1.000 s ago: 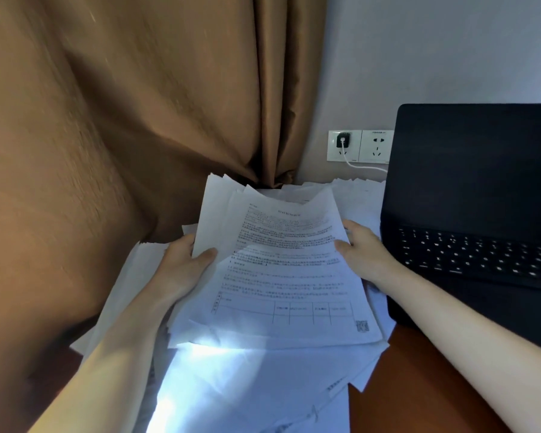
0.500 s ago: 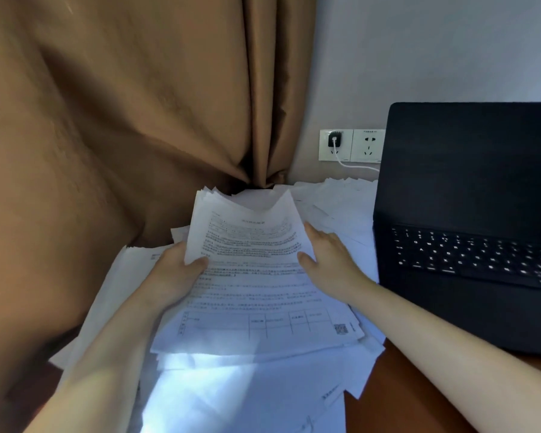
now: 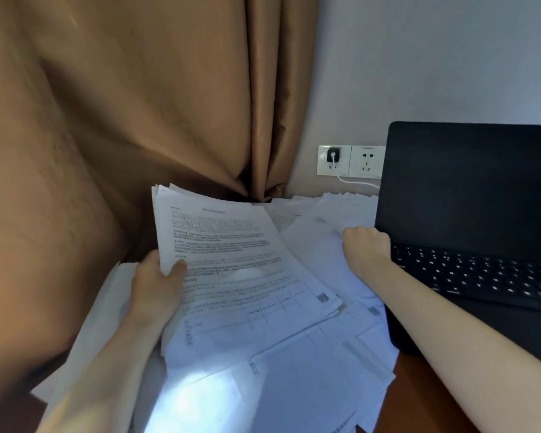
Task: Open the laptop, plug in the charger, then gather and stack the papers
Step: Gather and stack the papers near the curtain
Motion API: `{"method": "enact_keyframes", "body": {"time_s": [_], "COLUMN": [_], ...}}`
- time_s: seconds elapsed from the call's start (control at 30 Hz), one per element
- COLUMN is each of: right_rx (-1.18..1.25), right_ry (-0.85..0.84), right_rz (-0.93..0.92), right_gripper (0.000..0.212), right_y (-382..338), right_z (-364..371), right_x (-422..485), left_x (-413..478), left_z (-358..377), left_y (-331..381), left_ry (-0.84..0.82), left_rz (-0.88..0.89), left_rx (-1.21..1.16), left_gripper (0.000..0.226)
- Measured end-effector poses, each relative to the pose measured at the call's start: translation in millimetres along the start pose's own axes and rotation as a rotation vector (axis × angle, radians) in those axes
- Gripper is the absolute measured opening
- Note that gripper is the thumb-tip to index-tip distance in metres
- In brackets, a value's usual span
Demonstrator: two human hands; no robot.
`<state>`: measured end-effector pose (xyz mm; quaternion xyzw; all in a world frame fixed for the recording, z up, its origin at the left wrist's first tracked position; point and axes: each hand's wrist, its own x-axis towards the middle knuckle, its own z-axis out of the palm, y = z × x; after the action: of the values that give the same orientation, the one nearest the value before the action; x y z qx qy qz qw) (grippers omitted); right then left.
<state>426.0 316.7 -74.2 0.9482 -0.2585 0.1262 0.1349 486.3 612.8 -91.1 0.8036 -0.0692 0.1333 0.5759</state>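
Observation:
My left hand (image 3: 160, 281) holds a thick stack of printed papers (image 3: 231, 264) by its left edge, thumb on the top sheet, the stack tilted up off the desk. My right hand (image 3: 367, 248) has its fingers curled round loose white sheets (image 3: 319, 242) lying beside the laptop. More loose papers (image 3: 278, 385) spread across the desk under and in front of the stack. The black laptop (image 3: 472, 195) stands open at the right, screen dark. A black charger plug (image 3: 334, 155) sits in the wall socket with a white cable (image 3: 356, 182) running behind the laptop.
A brown curtain (image 3: 122, 120) hangs along the left and back, touching the papers. A second wall socket (image 3: 368, 160) is unused. The reddish wooden desk (image 3: 419, 401) shows at the bottom right, between my right forearm and the papers.
My right hand has let go of the stack's right edge and moved right to the loose sheets by the laptop. The left hand alone now holds the stack, tilted further left.

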Motion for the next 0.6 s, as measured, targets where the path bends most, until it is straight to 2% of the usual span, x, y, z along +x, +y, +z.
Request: {"method": "enact_keyframes", "body": {"time_s": [0.07,0.17,0.33,0.4,0.53,0.57,0.6], "right_rx": [0.033,0.148,0.322,0.363,0.331,0.354,0.395], "right_ry": [0.044,0.199,0.497,0.501,0.457,0.430,0.331], "right_rz": [0.036,0.039,-0.226,-0.334,-0.598,-0.628,-0.601], "right_gripper": [0.016,0.036,0.064,0.057,0.025,0.023,0.030], "right_y": [3,8,0,-6,-19,-20,-21], "right_z": [2,7,1,-1,7,11,10], "right_x": [-2,-1,-7,-11,-15,-14,-15], "left_x": [0,-2,-3,3,22,25,26], "left_z": [2,4,12,13,14,14,15], "left_y": [1,4,16,23,32,33,32], "left_ry": [-0.002,-0.022,-0.105,-0.163,-0.323,-0.359,-0.385], "left_rz": [0.006,0.005,-0.028,-0.053,-0.197,-0.228,-0.246], "left_rx": [-0.012,-0.039,-0.064,-0.051,0.015,0.022,0.025], "left_gripper": [0.023,0.022,0.021,0.022,0.025,0.027,0.029]}}
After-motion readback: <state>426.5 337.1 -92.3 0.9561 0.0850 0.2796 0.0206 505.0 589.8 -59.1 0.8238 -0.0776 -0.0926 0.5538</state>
